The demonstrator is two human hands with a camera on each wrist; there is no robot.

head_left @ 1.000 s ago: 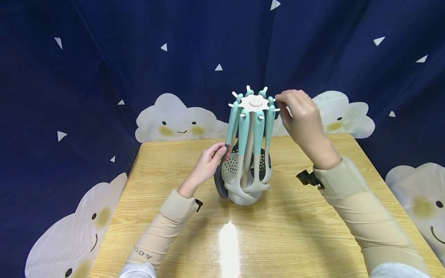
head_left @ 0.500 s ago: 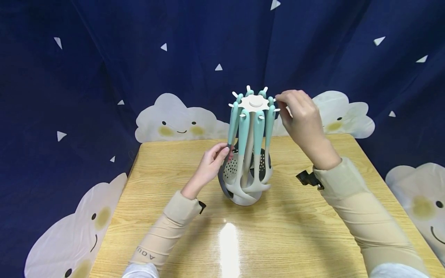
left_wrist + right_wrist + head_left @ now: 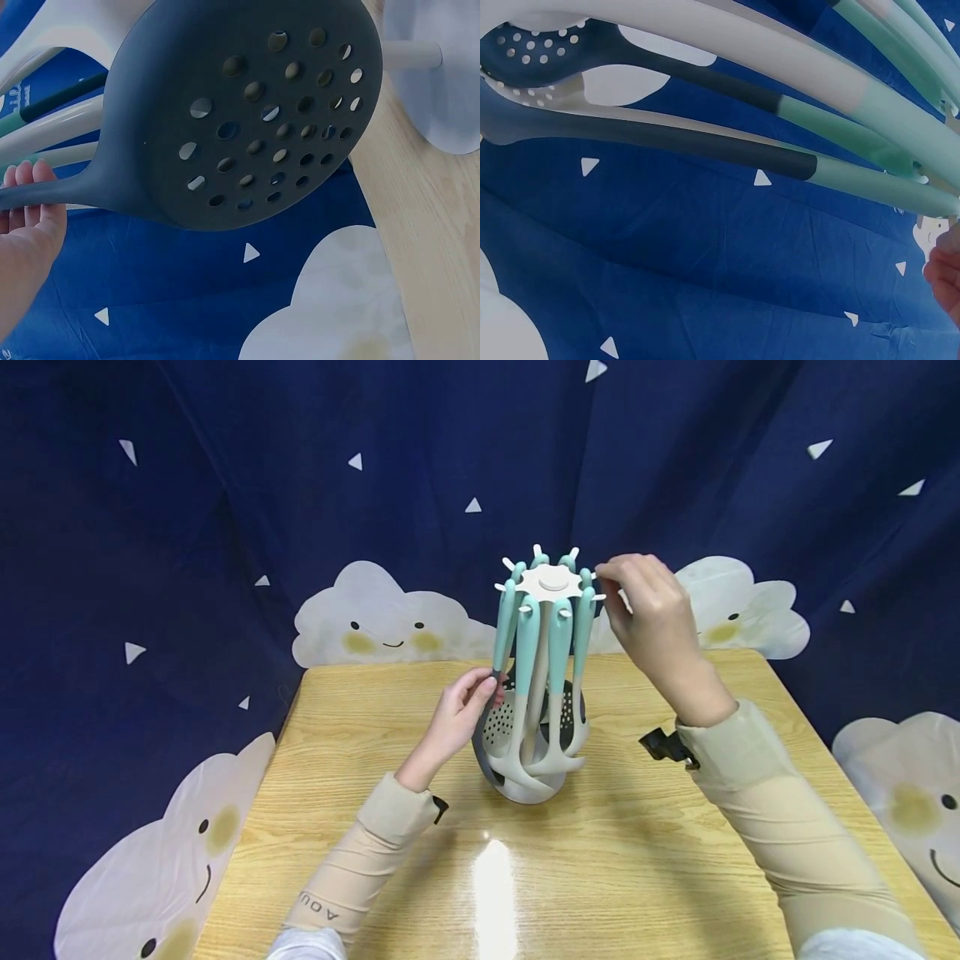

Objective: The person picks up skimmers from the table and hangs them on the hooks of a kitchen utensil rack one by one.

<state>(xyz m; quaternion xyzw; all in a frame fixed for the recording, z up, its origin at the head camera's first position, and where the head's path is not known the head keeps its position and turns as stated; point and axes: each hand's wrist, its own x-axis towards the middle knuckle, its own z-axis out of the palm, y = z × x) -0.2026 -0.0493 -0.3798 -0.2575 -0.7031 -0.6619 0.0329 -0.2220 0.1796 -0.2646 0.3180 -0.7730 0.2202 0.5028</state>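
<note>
A utensil rack [image 3: 525,789] with a white, hooked top stands upright on the table, hung with several mint-handled utensils. At its left side, my left hand [image 3: 453,714] grips the dark neck of a skimmer [image 3: 247,112]; the perforated grey head fills much of the left wrist view. The skimmer's mint handle [image 3: 505,631] reaches up to a hook on the rack's left. My right hand [image 3: 651,610] pinches the tip of a hook on the right of the rack's top. In the right wrist view, that hand's fingers [image 3: 946,270] show only at the edge.
The wooden table [image 3: 360,735] extends around the rack. Behind it hangs a dark blue curtain [image 3: 247,485] with white triangles and a smiling cloud [image 3: 390,618]. Light utensils with pale necks [image 3: 555,718] hang at the rack's front.
My left hand has shifted slightly right, bringing the skimmer closer in against the rack; this came mostly in the first half second. My right hand has stayed at the hook.
</note>
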